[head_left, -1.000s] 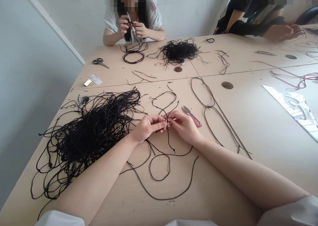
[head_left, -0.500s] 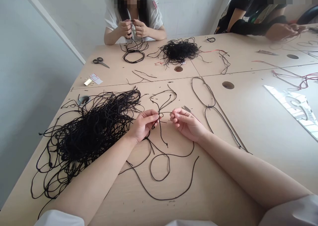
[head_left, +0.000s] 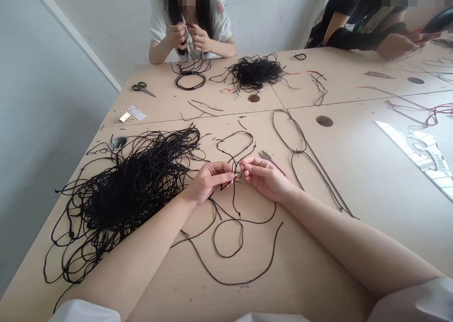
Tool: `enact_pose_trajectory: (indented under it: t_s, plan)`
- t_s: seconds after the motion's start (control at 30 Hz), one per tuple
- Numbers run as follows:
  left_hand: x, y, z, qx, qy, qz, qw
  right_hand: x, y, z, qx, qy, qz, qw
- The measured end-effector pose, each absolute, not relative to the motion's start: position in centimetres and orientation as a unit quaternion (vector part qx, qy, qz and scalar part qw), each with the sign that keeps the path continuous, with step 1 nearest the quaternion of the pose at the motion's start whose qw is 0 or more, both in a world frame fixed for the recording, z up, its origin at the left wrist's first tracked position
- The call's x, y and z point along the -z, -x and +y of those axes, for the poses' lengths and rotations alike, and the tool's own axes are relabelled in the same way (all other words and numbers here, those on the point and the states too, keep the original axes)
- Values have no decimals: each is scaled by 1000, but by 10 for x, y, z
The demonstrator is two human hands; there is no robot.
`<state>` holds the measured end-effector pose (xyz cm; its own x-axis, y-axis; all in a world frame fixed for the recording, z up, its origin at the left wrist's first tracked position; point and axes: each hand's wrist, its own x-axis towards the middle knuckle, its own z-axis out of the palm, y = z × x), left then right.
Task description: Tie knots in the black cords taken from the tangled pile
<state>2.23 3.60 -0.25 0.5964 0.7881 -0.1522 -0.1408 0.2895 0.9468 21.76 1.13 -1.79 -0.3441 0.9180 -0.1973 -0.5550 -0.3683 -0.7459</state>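
Observation:
Between thumb and fingers, my left hand [head_left: 214,179] pinches a black braided cord [head_left: 234,197] at a crossing with a small loop. One end of this cord hangs down to a knot, and a wider loop stretches away beyond my hands. Close on the right, my right hand [head_left: 260,173] has its fingertips pinched together by the small loop, on a thin strand of the cord. Loose black cord [head_left: 228,256] lies curled on the table below both hands. Thread snips [head_left: 271,161] rest just behind my right hand, partly hidden.
A big heap of black cords [head_left: 130,190] spreads left of my hands. Right of them lies a looped cord [head_left: 299,151]. Scissors [head_left: 143,88], a second cord pile [head_left: 256,72] and a clear ruler [head_left: 417,154] are farther off. Two people work with cords across the table.
My left hand has moved slightly right and nearer to me with the cord. My right hand has come closer to it, and the strand between them is shorter.

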Motion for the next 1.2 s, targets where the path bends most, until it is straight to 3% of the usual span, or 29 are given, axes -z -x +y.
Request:
enact_pose_trajectory:
  t_s: [0.13,0.3,0.43,0.6,0.9,1.2]
  plan:
    - [2,-26,34,-357,-577,356,642,18,-215,11,-759,305,-300,491]
    - [6,-27,36,-417,-632,414,505,19,-209,5,-660,372,-402,515]
    - [9,-28,34,-420,-685,428,413,15,-205,-1,-568,453,-479,494]
    - [7,-32,29,-411,-746,413,323,15,-203,0,-535,440,-520,500]
    - [11,-29,38,-457,-581,459,492,16,-202,-1,-534,438,-498,524]
    - [4,-30,40,-510,-508,465,515,13,-206,-2,-556,459,-533,442]
